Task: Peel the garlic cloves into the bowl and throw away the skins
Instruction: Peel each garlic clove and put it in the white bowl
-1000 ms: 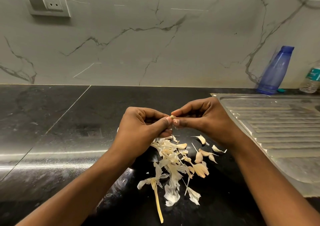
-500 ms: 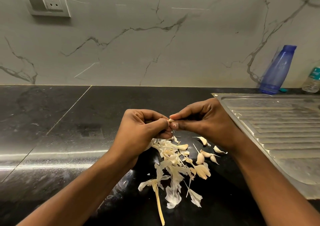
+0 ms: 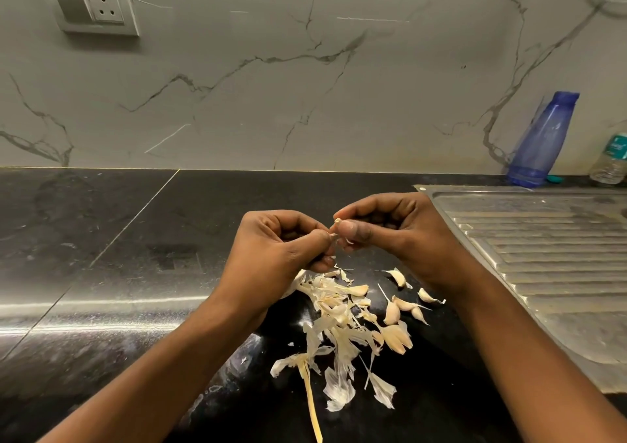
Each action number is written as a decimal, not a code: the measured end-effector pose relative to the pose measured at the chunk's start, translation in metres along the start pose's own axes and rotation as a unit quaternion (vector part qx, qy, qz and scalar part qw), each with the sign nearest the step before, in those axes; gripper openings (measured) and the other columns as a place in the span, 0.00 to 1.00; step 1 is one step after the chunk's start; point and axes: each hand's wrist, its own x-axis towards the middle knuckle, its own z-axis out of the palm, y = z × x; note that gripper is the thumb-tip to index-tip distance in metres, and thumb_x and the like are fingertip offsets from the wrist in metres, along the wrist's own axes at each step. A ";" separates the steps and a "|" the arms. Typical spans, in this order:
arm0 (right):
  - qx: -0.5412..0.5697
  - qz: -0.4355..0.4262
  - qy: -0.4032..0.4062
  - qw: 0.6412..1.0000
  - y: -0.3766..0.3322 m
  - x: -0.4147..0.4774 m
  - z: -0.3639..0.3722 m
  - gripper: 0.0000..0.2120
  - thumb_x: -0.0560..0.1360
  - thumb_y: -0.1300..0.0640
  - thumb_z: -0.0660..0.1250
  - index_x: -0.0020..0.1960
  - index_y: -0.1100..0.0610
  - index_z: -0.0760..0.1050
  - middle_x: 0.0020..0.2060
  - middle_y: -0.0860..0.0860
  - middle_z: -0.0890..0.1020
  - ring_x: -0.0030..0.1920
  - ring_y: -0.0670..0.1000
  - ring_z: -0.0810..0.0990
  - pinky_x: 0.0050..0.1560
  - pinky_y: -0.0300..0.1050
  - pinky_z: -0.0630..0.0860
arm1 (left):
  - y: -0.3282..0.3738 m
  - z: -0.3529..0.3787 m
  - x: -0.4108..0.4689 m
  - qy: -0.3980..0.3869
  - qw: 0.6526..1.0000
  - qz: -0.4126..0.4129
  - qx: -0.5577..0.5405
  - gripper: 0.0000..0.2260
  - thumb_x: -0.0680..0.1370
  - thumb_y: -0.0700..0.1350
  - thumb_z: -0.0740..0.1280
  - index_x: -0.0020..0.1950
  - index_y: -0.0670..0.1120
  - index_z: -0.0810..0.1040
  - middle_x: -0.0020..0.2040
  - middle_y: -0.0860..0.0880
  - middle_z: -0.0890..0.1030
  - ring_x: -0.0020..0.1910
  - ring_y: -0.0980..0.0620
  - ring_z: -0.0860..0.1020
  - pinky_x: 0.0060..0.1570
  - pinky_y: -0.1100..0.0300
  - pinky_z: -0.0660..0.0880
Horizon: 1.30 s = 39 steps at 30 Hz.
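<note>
Above the black counter (image 3: 135, 273), my left hand (image 3: 281, 249) and my right hand (image 3: 390, 229) meet fingertip to fingertip. Between them they pinch one small garlic clove (image 3: 337, 222), of which only the tip shows. A pile of pale garlic skins (image 3: 336, 334) lies on the counter just under the hands. Several unpeeled cloves (image 3: 393, 310) lie to the right of the pile. No bowl is in view.
A steel sink drainboard (image 3: 543, 256) fills the right side, close to my right forearm. A blue bottle (image 3: 539, 140) and a clear bottle (image 3: 610, 161) stand at the back right against the marble wall. A wall socket (image 3: 91, 6) is at upper left.
Both hands stay together on the clove with only small finger shifts. The pile and loose cloves lie as before.
</note>
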 end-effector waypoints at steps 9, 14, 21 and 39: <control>0.052 0.030 -0.020 0.998 -0.001 0.001 -0.007 0.16 0.77 0.59 0.72 0.64 0.60 0.81 0.52 0.58 0.88 0.51 0.58 0.89 0.54 0.49 0.84 | 0.002 0.001 -0.002 -0.021 0.999 0.017 0.046 0.01 0.76 0.34 0.75 0.45 0.38 0.86 0.37 0.40 0.86 0.36 0.41 0.86 0.40 0.56 0.84; 0.036 0.035 -0.030 0.998 0.000 0.000 -0.010 0.16 0.77 0.60 0.72 0.63 0.61 0.81 0.54 0.57 0.88 0.55 0.58 0.88 0.57 0.51 0.85 | 0.003 0.001 -0.003 -0.031 0.998 0.011 0.057 0.03 0.74 0.37 0.78 0.45 0.38 0.86 0.38 0.41 0.86 0.36 0.43 0.86 0.39 0.58 0.83; 0.000 0.036 -0.021 0.999 0.003 0.001 -0.009 0.13 0.73 0.56 0.74 0.57 0.58 0.86 0.52 0.55 0.89 0.54 0.57 0.88 0.53 0.47 0.85 | 0.004 0.002 -0.003 -0.015 1.000 -0.009 0.025 0.07 0.76 0.42 0.76 0.50 0.39 0.86 0.40 0.41 0.87 0.39 0.41 0.87 0.42 0.56 0.85; -0.080 0.003 -0.011 0.997 0.006 0.002 -0.002 0.12 0.75 0.55 0.75 0.55 0.61 0.87 0.44 0.55 0.89 0.45 0.56 0.89 0.48 0.50 0.87 | 0.000 0.001 -0.002 -0.007 0.999 -0.028 -0.034 0.06 0.76 0.35 0.74 0.52 0.35 0.85 0.42 0.38 0.88 0.42 0.40 0.88 0.43 0.57 0.86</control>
